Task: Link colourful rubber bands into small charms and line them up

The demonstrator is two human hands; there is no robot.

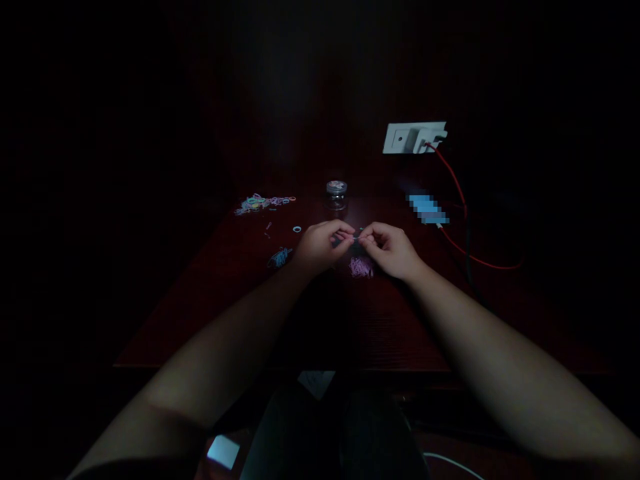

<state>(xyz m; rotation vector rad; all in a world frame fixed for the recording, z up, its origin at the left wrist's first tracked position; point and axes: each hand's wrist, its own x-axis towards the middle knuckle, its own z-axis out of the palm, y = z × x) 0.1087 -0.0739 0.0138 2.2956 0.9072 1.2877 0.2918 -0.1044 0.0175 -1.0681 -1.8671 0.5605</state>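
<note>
My left hand (325,245) and my right hand (391,249) meet above the middle of a dark red table, fingertips pinched. Between them runs a thin, light-coloured elastic band (356,239), its ends hidden by the fingers. Just below the right fingers lies a pile of pink-purple bands (361,267). To the left of my left hand rests a small heap of blue bands (279,258), with a single pale blue band (297,229) a little farther back. A mixed-colour pile of bands (260,203) lies at the back left.
A small clear jar with a lid (337,195) stands behind my hands. At the back right, a blurred-out lit phone (427,209) is joined by a red cable (453,170) to a charger in the white wall socket (400,138). The table's front edge (380,370) is near my knees.
</note>
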